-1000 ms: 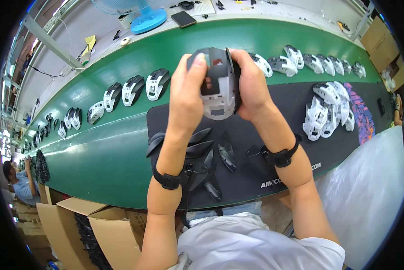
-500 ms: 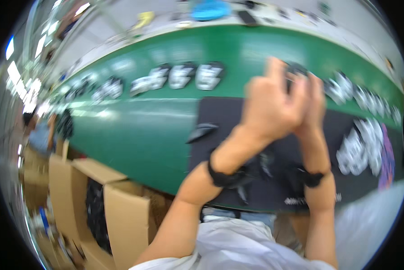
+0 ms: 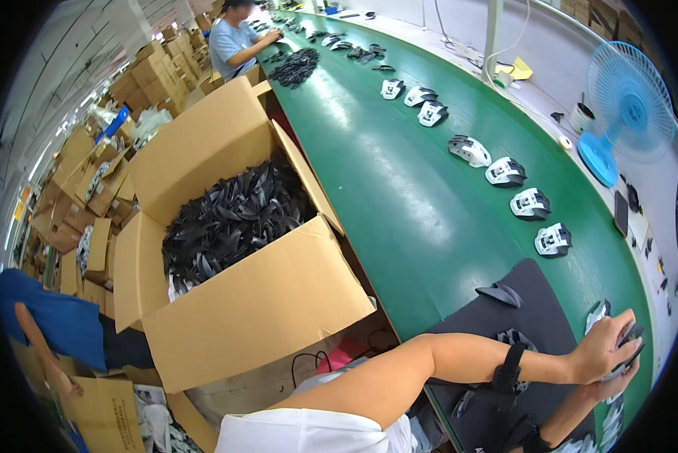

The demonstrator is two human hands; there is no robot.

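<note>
At the right edge of the green bench, my left hand (image 3: pixel 605 349) closes its fingers round a dark mouse shell (image 3: pixel 627 353). My right hand (image 3: pixel 609 388), partly hidden under the left, grips the same shell from below. Beneath and beside my forearms lies a black mat (image 3: pixel 546 313). A curved black side piece (image 3: pixel 500 294) rests on the mat, with other dark parts partly hidden by my left arm. A white mouse shell (image 3: pixel 597 313) lies just beyond my left hand, and a row of white-and-black mouse shells (image 3: pixel 531 204) runs along the bench.
An open cardboard box (image 3: pixel 259 317) full of black curved pieces (image 3: pixel 233 219) stands left of the bench (image 3: pixel 399 219). A blue fan (image 3: pixel 627 113) sits on the right-hand shelf. One person (image 3: pixel 233 45) works at the far end; another (image 3: pixel 52 321) is at lower left.
The view has swung left, so my hands now appear at the lower right and the box shows fully. Both hands still hold the dark shell.
</note>
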